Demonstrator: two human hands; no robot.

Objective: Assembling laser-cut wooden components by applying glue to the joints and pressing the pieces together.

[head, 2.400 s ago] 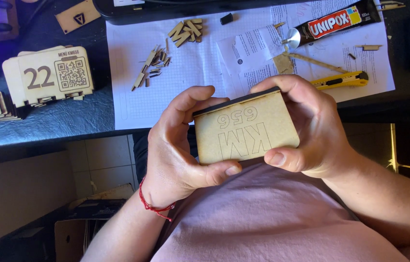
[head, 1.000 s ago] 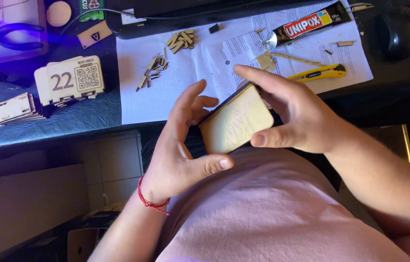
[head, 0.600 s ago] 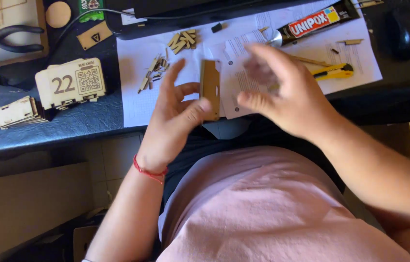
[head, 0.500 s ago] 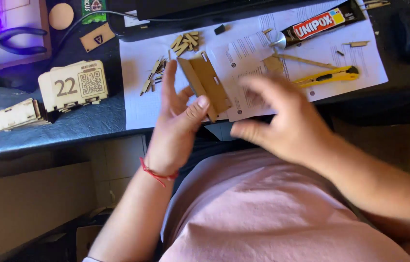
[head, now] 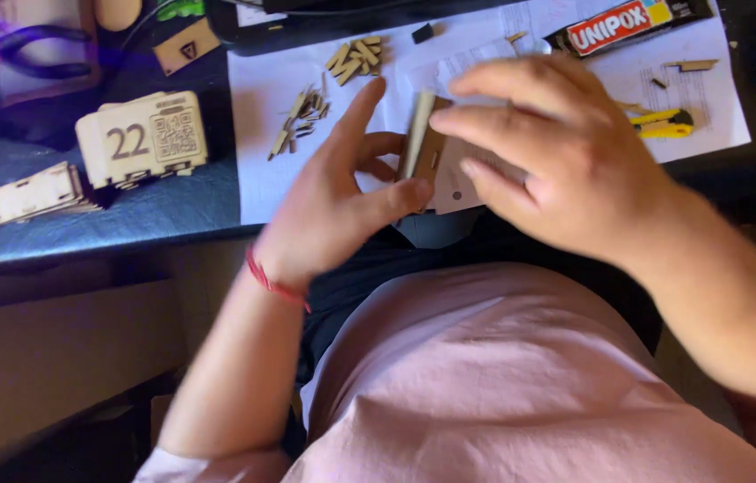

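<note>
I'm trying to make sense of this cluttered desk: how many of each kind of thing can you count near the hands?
Wooden box in the hands: 1
Finished wooden boxes on the desk: 2
Glue tube: 1
Yellow utility knife: 1
Heaps of small wooden pieces: 2
Total: 7

the person wears a pale pink top (head: 530, 385), its smooth cloth filling the lower middle of the view and creasing softly over the belly. a dark garment (head: 378, 268) shows above it in a narrow band near the waist. both forearms are bare, with no sleeves reaching them. a thin red cord bracelet (head: 275, 284) circles the wrist below the left hand (head: 333, 197). the right hand (head: 557, 152) carries no ring, watch or band that can be seen.
</note>
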